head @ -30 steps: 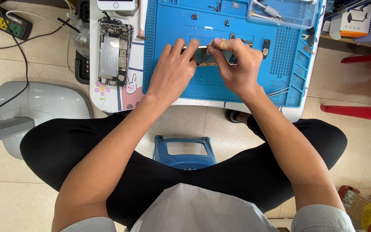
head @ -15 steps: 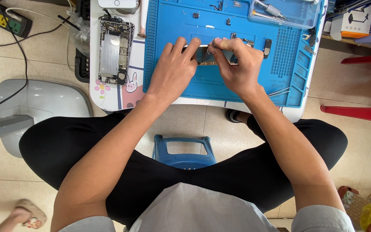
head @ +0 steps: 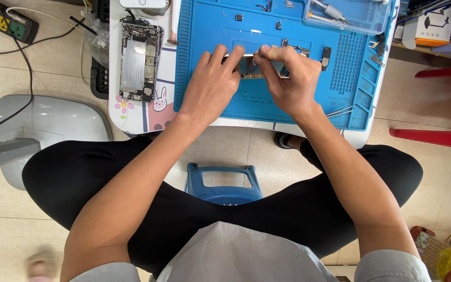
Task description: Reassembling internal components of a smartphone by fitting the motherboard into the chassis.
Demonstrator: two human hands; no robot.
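Centrally, one blue repair mat covers the low white table; one small circuit board lies on the mat between two hands; one opened phone chassis rests on the table left of the mat, well apart from the board; one clear tray sits at the mat's far right corner; one pair of tweezers lies at the mat's near right edge; the left hand is half open, fingers extended, fingertips pressing the board's left end; the right hand is curled, thumb and fingers pinching the board's right part; whether a tool sits in that pinch cannot be told; one blue stool stands below.
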